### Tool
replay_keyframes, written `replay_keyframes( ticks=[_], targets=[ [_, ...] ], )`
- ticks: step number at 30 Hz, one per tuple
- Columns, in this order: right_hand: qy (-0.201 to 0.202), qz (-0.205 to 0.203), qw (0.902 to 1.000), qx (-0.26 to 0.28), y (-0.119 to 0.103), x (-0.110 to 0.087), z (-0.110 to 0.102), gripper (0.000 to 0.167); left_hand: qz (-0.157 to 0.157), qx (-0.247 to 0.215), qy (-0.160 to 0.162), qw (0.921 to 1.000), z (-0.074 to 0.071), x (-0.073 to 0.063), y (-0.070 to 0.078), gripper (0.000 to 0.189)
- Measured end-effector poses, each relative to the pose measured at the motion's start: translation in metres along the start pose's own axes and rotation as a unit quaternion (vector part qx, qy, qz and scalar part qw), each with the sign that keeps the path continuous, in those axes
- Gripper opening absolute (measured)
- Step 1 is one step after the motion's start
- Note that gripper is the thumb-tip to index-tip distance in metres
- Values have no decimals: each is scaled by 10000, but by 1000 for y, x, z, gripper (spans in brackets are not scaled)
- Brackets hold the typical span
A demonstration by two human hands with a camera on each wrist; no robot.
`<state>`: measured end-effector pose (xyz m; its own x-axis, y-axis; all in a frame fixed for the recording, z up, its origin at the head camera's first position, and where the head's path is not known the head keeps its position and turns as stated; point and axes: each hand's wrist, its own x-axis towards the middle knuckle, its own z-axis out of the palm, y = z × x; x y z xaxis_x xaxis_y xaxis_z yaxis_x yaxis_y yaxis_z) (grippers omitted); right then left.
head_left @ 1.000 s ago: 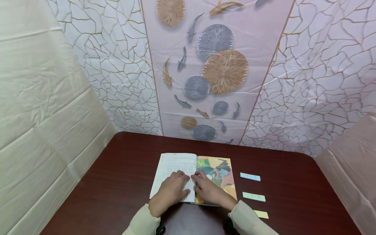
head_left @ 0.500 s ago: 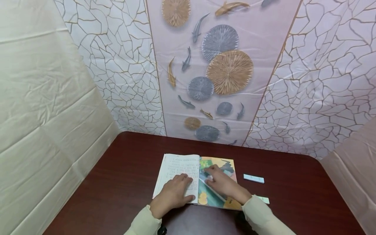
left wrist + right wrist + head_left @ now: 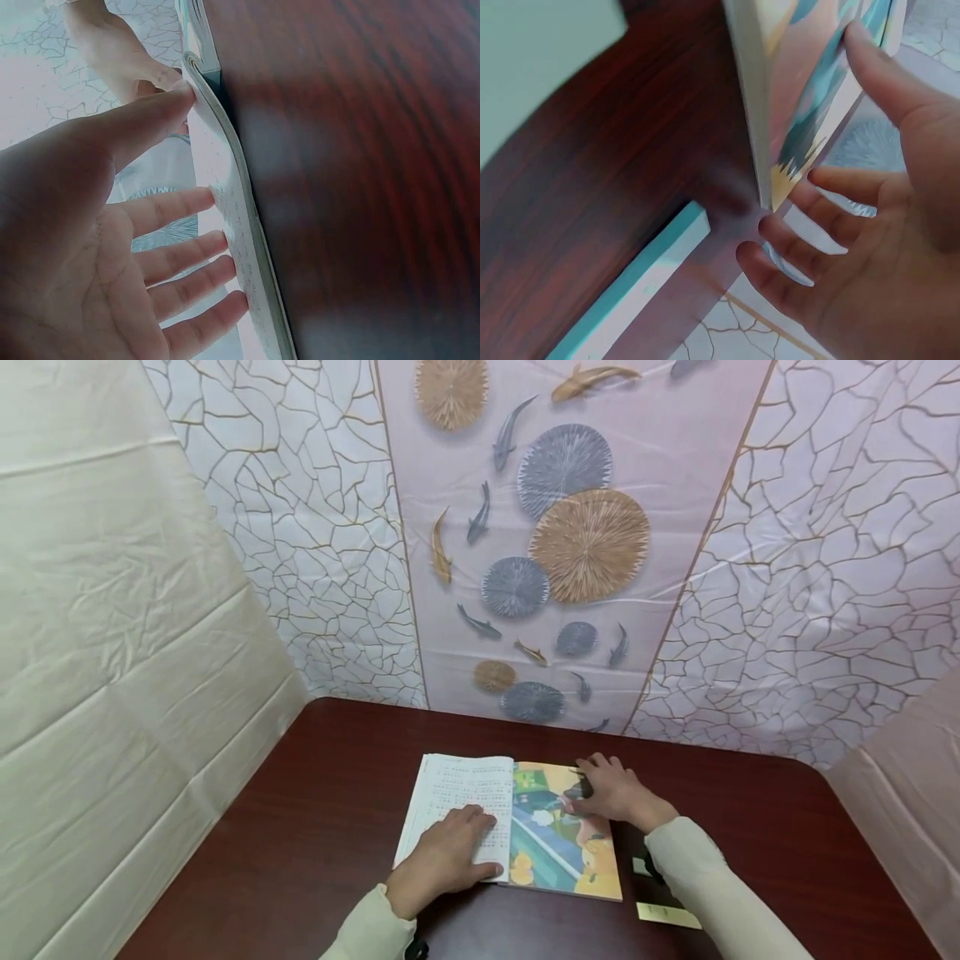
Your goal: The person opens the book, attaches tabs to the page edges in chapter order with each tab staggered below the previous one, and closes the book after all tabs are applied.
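An open book lies on the table, with a printed text page (image 3: 468, 781) on the left and a colourful illustrated page (image 3: 551, 852) on the right. On the text page rests my left hand (image 3: 448, 852), its fingers straight and spread; the left wrist view shows the fingertips and thumb (image 3: 150, 124) on the paper. My right hand (image 3: 618, 793) is at the upper right corner of the illustrated page, fingers spread. In the right wrist view its thumb (image 3: 881, 71) lies over the picture and the other fingers reach around the corner. Neither hand holds anything.
Right of the book lie a yellow paper strip (image 3: 667, 916) and a green strip (image 3: 640, 866), the latter mostly hidden by the right forearm. A blue-edged strip (image 3: 641, 281) shows in the right wrist view. Patterned cloth (image 3: 337, 568) hangs behind the dark brown table (image 3: 285, 827).
My right hand has moved from the book's middle fold across the illustrated page to its upper right corner. The left hand stays on the text page. The right arm now covers the blue strip.
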<state>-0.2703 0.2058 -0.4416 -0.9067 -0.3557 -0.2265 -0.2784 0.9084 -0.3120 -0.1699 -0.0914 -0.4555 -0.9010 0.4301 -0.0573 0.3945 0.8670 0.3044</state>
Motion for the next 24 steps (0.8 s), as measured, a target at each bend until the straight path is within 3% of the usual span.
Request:
replay_keyframes(
  ticks=[10,17,20,22,24],
  targets=[
    [159,42,9978,-648,-6,-11,6,81,-58,-56,-46,10000,-2,0,3,66],
    [756,8,9919,-1024,-15,-23,15,66,-38,-81,13,10000,-2,-3,4,67],
    [1085,2,9917,-683,-14,-22,15,62,-28,-93,22,10000,0,-3,4,66],
    [1180,40,9930,27,-11,-22,12,62,-12,-101,55,9999,1,-4,4,65],
    [1247,91,9875,958,-7,-23,7,64,1,-107,76,9999,2,-4,4,64]
  ],
)
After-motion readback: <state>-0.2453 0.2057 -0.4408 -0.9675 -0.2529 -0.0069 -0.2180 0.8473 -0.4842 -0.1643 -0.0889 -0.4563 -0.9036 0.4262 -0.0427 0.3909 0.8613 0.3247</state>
